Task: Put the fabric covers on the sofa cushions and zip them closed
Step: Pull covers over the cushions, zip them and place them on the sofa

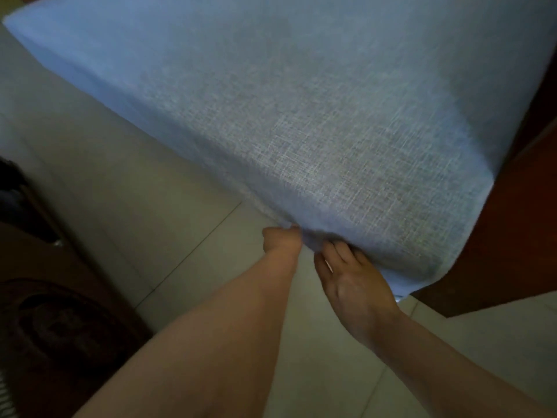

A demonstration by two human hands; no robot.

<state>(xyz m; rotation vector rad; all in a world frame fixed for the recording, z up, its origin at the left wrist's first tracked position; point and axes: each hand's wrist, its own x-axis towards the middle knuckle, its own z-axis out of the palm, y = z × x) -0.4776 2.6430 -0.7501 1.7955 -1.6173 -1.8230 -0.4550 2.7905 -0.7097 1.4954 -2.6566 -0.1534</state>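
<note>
**Both hands at the cushion's near lower edge**

At the near lower edge of the cushion [301,122], the left hand [281,240] makes the tighter grip: its fingers are curled around a bunched fold of the blue fabric cover [346,191]. Whether a zip pull sits inside that pinch cannot be told, since the fold hides it. Just right of that grip, the right hand [349,282] lies along the underside of the same edge, fingers fairly straight and tucked beneath the cloth, seemingly bracing the cover so the seam stays taut while the other hand works. This reads as the closing stage, because the cover already lies smooth over the whole visible face.

Outward from the grip, the cushion stretches up and away, tilted, with its near corner down to the right of the hands. Beyond that corner, dark wooden furniture [518,236] stands close and leaves little room on that side. Left of the grip and below it, the tiled floor [180,236] lies open, so travel along the edge toward the left looks unobstructed. Further left, dark objects [60,321] stand well apart from the hands.
</note>
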